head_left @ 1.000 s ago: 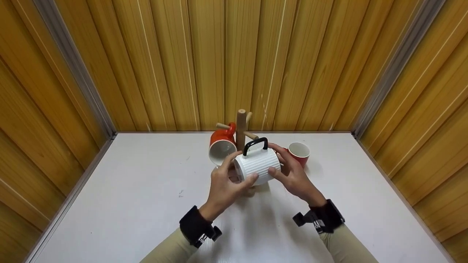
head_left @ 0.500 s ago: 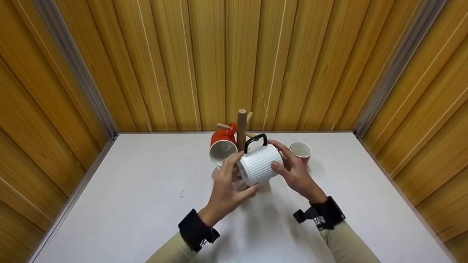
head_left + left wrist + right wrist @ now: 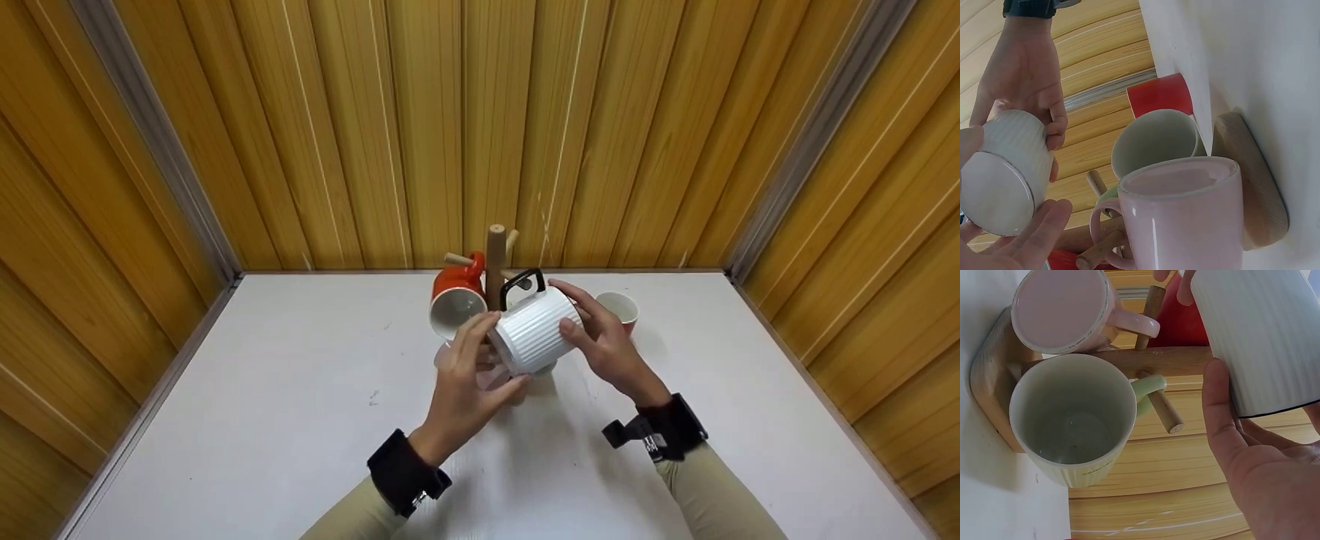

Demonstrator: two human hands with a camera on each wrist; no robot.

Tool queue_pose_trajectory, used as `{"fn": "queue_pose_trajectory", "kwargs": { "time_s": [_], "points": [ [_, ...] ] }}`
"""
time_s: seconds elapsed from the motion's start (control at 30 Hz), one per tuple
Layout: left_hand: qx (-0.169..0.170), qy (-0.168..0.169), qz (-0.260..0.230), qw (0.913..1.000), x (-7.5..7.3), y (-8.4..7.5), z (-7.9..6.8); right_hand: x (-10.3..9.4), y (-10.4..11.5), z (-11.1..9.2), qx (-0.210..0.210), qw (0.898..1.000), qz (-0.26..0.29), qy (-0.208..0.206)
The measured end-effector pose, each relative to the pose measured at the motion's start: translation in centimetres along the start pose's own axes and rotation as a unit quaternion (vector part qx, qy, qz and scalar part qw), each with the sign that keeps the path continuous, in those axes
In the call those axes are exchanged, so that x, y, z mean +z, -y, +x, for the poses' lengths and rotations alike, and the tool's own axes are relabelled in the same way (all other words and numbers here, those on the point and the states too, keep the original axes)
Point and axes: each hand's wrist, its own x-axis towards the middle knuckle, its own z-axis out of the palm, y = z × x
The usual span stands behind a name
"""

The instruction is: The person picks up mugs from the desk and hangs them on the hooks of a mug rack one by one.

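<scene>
A white ribbed mug (image 3: 538,334) with a black handle (image 3: 523,285) is held tilted on its side above the table, handle upward. My left hand (image 3: 461,386) grips its left end between thumb and fingers. My right hand (image 3: 611,356) holds the opposite end, thumb on the ribbed side. Just beyond, a wooden mug tree (image 3: 496,262) stands with its pegs spread out. The black handle overlaps one right-hand peg in the head view. An orange-red mug (image 3: 452,283) hangs on the upper left peg.
Lower on the tree hang a pink mug (image 3: 1185,219) and a pale green mug (image 3: 1081,473), close to the hands. A red mug (image 3: 1159,95) stands on the white table (image 3: 262,390), right of the tree. Wood-panelled walls (image 3: 420,135) enclose the table.
The white mug has risen slightly toward the tree and tilted more, its right end higher. My right hand has moved up with it; my left thumb has shifted to the mug's lower left edge.
</scene>
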Motion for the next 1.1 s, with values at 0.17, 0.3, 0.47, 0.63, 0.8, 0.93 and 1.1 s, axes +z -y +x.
{"fn": "queue_pose_trajectory", "kwargs": {
  "time_s": [0.17,0.3,0.47,0.63,0.8,0.93,1.1],
  "points": [
    [-0.004,-0.008,0.012,0.9999,0.1,-0.1,0.0,-0.1,0.1,0.4,0.012,1.000,-0.008,-0.001],
    [-0.006,-0.010,0.019,0.9998,0.1,0.0,-0.1,-0.3,-0.1,0.8,0.013,1.000,-0.010,-0.001],
    [-0.010,-0.005,0.018,0.9998,0.1,0.2,-0.2,-0.4,-0.2,1.2,0.013,1.000,-0.019,-0.005],
    [-0.015,0.000,0.018,0.9997,0.0,0.4,-0.4,-0.4,-0.4,1.4,0.023,1.000,-0.017,-0.003],
    [-0.017,0.002,0.020,0.9997,0.0,0.5,-0.6,-0.5,-0.6,1.9,0.017,1.000,-0.016,0.004],
    [-0.016,0.006,0.014,0.9997,0.0,0.6,-0.8,-0.7,-0.7,2.3,0.013,1.000,-0.016,0.006],
    [-0.012,0.008,0.011,0.9998,0.0,0.6,-0.9,-0.8,-0.6,2.5,0.022,0.999,-0.037,0.010]
  ]
}}
